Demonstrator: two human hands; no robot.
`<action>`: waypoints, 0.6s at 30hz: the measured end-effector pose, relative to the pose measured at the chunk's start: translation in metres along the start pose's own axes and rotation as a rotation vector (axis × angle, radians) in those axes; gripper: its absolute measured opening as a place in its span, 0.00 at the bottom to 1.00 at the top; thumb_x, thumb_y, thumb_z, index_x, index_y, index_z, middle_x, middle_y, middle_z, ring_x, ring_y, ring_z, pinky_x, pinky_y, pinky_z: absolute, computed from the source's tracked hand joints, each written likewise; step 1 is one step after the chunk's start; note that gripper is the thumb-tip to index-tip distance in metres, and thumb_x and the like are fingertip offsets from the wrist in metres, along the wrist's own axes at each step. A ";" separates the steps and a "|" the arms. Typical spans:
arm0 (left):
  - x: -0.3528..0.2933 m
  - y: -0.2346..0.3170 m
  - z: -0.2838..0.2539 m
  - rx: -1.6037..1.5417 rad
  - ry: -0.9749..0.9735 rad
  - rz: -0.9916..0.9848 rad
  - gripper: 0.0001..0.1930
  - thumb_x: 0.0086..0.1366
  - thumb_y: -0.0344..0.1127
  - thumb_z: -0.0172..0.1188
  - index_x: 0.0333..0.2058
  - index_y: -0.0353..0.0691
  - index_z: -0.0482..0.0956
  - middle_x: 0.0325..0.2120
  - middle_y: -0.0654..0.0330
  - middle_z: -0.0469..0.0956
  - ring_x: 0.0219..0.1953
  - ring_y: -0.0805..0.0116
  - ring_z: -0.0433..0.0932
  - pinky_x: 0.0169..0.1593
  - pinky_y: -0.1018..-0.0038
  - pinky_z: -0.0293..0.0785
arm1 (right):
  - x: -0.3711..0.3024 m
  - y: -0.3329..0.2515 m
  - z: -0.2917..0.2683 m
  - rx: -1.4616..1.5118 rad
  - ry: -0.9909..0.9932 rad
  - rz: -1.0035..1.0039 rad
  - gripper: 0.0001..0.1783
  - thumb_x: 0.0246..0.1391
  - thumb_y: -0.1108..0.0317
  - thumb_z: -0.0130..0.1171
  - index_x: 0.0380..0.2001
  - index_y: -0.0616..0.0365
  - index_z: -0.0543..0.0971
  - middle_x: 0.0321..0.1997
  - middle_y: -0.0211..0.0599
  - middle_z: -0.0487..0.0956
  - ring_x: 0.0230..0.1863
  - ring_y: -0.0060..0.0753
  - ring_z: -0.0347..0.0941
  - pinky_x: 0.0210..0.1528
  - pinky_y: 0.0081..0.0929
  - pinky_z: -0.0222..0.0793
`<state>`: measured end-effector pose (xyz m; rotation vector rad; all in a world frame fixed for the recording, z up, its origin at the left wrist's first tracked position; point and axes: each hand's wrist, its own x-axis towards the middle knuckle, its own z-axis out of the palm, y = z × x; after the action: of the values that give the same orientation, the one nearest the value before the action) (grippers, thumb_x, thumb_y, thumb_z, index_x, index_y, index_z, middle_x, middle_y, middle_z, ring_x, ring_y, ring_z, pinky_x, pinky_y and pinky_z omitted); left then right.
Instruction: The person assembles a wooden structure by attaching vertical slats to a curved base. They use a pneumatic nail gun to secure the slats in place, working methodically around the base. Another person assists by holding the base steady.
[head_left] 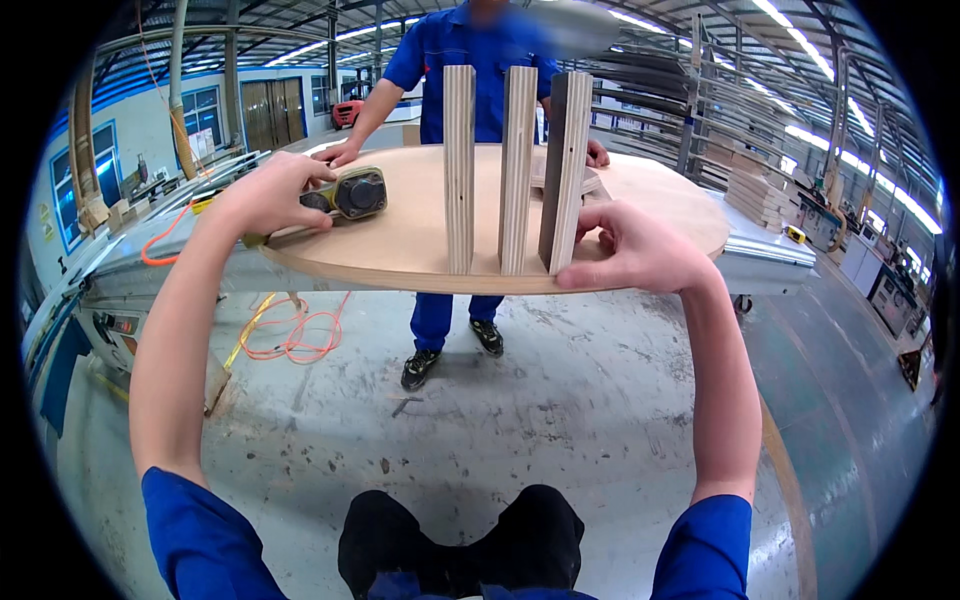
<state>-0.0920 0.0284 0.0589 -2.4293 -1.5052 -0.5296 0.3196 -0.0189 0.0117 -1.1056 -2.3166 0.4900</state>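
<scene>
A round-edged wooden panel (pixel 400 240) lies in front of me, with three plywood strips standing upright along its near edge: left strip (pixel 459 170), middle strip (pixel 517 170) and right strip (pixel 568 170). My right hand (pixel 645 245) is closed at the foot of the right strip, thumb low by the panel's edge and fingers partly hidden behind the wood. On the panel's left side, my left hand (pixel 285 195) curls around a yellow and black power tool, apparently a nail gun (pixel 358 192), its round black end facing me. Small wood pieces (pixel 590 182) lie behind the right strip.
Across the panel stands a co-worker (pixel 470 90) in blue, one hand (pixel 340 152) resting on its far left edge, the other (pixel 597 153) at the far side. An orange hose (pixel 300 335) coils on the floor. Stacked boards (pixel 757 195) and a yellow tape measure (pixel 795 234) sit right.
</scene>
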 end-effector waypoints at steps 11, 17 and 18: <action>-0.004 0.112 0.035 -0.574 -0.212 0.157 0.42 0.46 0.54 0.80 0.51 0.25 0.75 0.36 0.54 0.80 0.37 0.68 0.78 0.42 0.73 0.75 | -0.008 0.011 0.001 -0.011 0.057 -0.074 0.30 0.51 0.48 0.73 0.46 0.65 0.83 0.41 0.38 0.83 0.42 0.28 0.77 0.46 0.27 0.72; -0.005 0.105 0.045 -0.815 -0.199 0.095 0.32 0.46 0.45 0.81 0.45 0.31 0.77 0.32 0.67 0.76 0.32 0.79 0.72 0.36 0.80 0.69 | 0.011 0.045 -0.055 -0.056 0.492 -0.059 0.17 0.57 0.59 0.68 0.39 0.63 0.87 0.37 0.39 0.86 0.41 0.30 0.82 0.46 0.28 0.77; -0.001 0.116 0.042 -0.875 -0.217 0.090 0.32 0.46 0.44 0.81 0.45 0.31 0.77 0.32 0.67 0.76 0.32 0.79 0.71 0.36 0.80 0.69 | 0.019 0.066 -0.070 -0.099 0.580 -0.033 0.16 0.57 0.59 0.68 0.38 0.63 0.87 0.37 0.40 0.87 0.40 0.31 0.83 0.46 0.28 0.78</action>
<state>0.0189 -0.0073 0.0194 -3.2675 -1.4133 -1.1230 0.3909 0.0429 0.0388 -1.0783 -1.8556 0.0264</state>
